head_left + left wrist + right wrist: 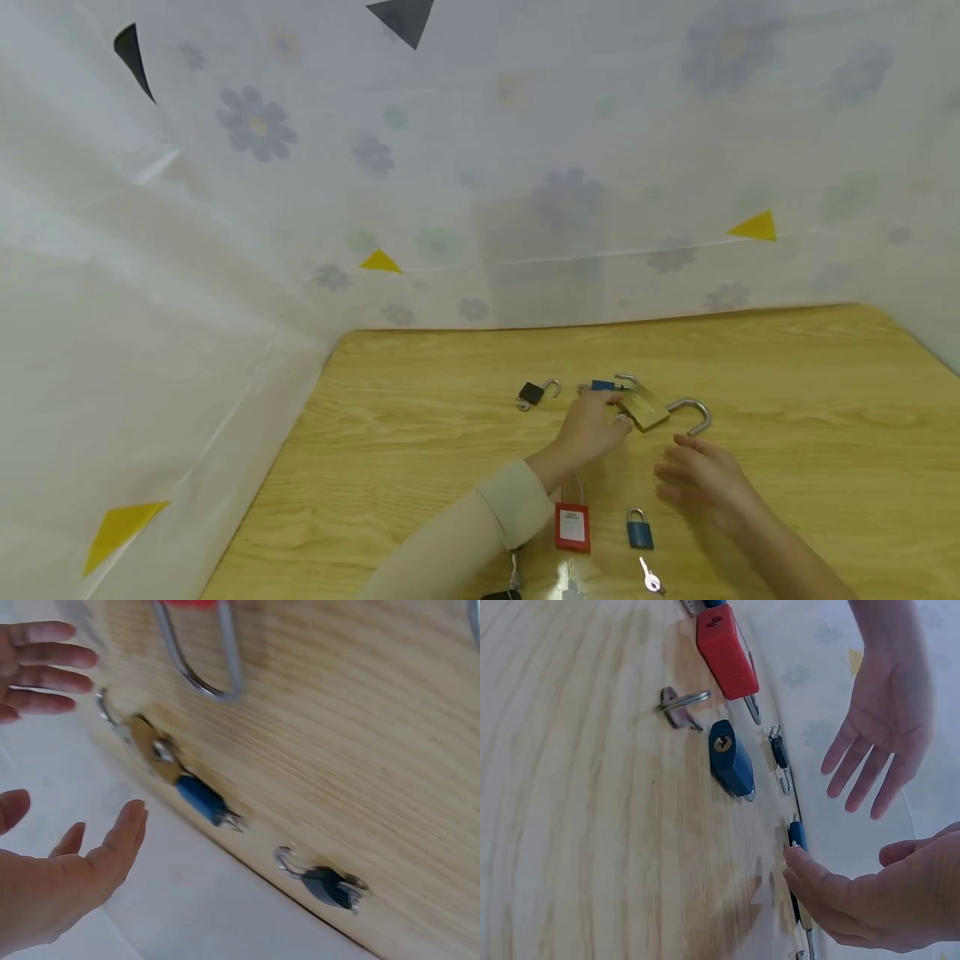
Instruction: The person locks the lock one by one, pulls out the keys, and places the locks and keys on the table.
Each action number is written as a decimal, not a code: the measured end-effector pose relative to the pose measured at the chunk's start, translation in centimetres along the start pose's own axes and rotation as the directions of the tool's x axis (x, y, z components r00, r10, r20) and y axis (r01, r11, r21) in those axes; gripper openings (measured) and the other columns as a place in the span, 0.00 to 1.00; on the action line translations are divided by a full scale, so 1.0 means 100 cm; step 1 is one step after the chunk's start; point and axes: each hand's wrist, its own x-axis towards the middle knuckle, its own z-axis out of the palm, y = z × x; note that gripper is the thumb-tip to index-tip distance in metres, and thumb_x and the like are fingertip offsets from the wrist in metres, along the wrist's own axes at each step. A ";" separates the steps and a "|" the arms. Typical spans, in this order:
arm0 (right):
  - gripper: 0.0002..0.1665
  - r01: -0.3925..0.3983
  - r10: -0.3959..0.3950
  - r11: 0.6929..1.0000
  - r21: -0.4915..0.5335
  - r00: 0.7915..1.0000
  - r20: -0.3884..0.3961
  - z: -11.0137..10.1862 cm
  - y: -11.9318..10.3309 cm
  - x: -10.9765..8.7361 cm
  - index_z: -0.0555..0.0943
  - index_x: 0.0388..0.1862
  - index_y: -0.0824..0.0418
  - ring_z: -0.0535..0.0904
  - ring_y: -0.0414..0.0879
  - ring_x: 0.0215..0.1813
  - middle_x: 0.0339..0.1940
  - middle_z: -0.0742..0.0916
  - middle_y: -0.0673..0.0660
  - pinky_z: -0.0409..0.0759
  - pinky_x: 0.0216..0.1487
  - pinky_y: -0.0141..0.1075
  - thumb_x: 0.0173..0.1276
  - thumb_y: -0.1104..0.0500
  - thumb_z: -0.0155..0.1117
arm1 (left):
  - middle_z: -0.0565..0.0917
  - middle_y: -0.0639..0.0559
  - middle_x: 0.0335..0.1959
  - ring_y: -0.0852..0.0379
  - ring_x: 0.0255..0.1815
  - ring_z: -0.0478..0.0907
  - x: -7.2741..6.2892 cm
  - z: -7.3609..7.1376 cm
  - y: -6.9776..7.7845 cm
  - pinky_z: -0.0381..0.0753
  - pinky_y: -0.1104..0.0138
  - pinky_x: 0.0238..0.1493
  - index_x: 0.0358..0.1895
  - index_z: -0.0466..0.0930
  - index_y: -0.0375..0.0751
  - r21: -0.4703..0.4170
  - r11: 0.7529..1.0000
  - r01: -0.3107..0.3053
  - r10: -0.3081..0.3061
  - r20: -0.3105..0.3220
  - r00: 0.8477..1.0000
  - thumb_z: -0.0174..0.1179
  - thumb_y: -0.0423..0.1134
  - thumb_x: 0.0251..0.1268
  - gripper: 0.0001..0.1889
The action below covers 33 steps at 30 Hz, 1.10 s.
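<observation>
My left hand (588, 429) reaches over the far part of the table, its fingertips overlapping a brass padlock (645, 408) in the head view. The left wrist view shows that hand (82, 874) with thumb and fingers apart and nothing between them. To the right, my right hand (705, 479) hovers just in front of the brass padlock's open shackle, fingers extended. A small blue padlock (602, 386) with its shackle open lies against the brass one. Left of these is a black padlock (532, 393), likewise open, with a key at its base.
Nearer me, a red padlock (572, 527) and a dark blue padlock (641, 535) lie with closed shackles. Silver keys (651, 577) lie below them. A black object (501, 595) is cut off at the bottom edge. A flowered sheet (450, 208) encloses the wooden table (390, 433).
</observation>
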 end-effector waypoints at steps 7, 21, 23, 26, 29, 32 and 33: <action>0.37 -0.006 0.006 0.996 0.089 1.000 -0.001 0.007 -0.007 0.013 0.36 0.70 0.77 0.55 0.68 0.70 0.71 0.46 0.78 0.76 0.60 0.41 0.75 0.56 0.36 | 0.80 0.51 0.53 0.55 0.55 0.76 0.030 0.003 -0.007 0.78 0.69 0.53 0.57 0.75 0.42 0.015 0.999 0.041 -0.041 0.025 0.999 0.63 0.40 0.58 0.22; 0.33 -0.021 0.029 0.923 0.385 0.999 -0.016 0.015 -0.002 0.045 0.31 0.68 0.78 0.40 0.66 0.74 0.71 0.38 0.76 0.48 0.73 0.42 0.74 0.63 0.27 | 0.82 0.54 0.31 0.61 0.27 0.72 0.059 0.034 -0.022 0.72 0.75 0.29 0.37 0.82 0.37 0.213 0.976 0.043 -0.039 -0.025 0.999 0.68 0.43 0.52 0.14; 0.33 -0.032 0.027 0.895 0.445 0.999 0.016 0.011 0.006 0.055 0.30 0.68 0.77 0.40 0.65 0.74 0.71 0.38 0.76 0.49 0.74 0.41 0.74 0.63 0.29 | 0.79 0.54 0.24 0.61 0.23 0.68 0.059 0.037 -0.023 0.70 0.74 0.25 0.30 0.81 0.38 0.237 0.969 0.064 -0.056 -0.040 0.998 0.69 0.44 0.51 0.13; 0.34 -0.047 0.017 0.847 0.530 0.998 0.060 0.003 0.018 0.071 0.36 0.69 0.78 0.49 0.65 0.73 0.69 0.45 0.81 0.59 0.72 0.40 0.74 0.64 0.36 | 0.81 0.57 0.28 0.62 0.30 0.73 0.059 0.040 -0.022 0.74 0.74 0.36 0.31 0.82 0.42 0.360 0.930 0.072 -0.055 -0.055 0.997 0.69 0.48 0.49 0.14; 0.36 -0.058 0.034 0.833 0.550 0.998 0.054 0.004 0.018 0.076 0.35 0.70 0.78 0.49 0.64 0.73 0.65 0.51 0.82 0.60 0.71 0.40 0.73 0.65 0.38 | 0.82 0.56 0.37 0.59 0.41 0.76 0.058 0.041 -0.019 0.75 0.72 0.46 0.40 0.82 0.45 0.492 0.867 0.072 -0.046 -0.064 0.997 0.68 0.52 0.50 0.18; 0.36 -0.075 0.080 0.851 0.520 0.997 0.013 0.013 0.005 0.068 0.31 0.70 0.75 0.44 0.60 0.74 0.62 0.56 0.77 0.54 0.73 0.40 0.73 0.65 0.34 | 0.81 0.55 0.44 0.58 0.46 0.74 0.058 0.041 -0.015 0.74 0.72 0.49 0.46 0.81 0.47 0.592 0.801 0.087 -0.046 -0.084 0.995 0.67 0.57 0.49 0.24; 0.35 -0.080 0.090 0.853 0.516 0.996 0.006 0.015 0.000 0.065 0.31 0.70 0.75 0.44 0.60 0.74 0.59 0.59 0.75 0.52 0.73 0.40 0.73 0.65 0.32 | 0.81 0.54 0.45 0.57 0.46 0.74 0.058 0.041 -0.014 0.74 0.72 0.47 0.47 0.80 0.47 0.601 0.793 0.101 -0.056 -0.093 0.994 0.67 0.57 0.49 0.24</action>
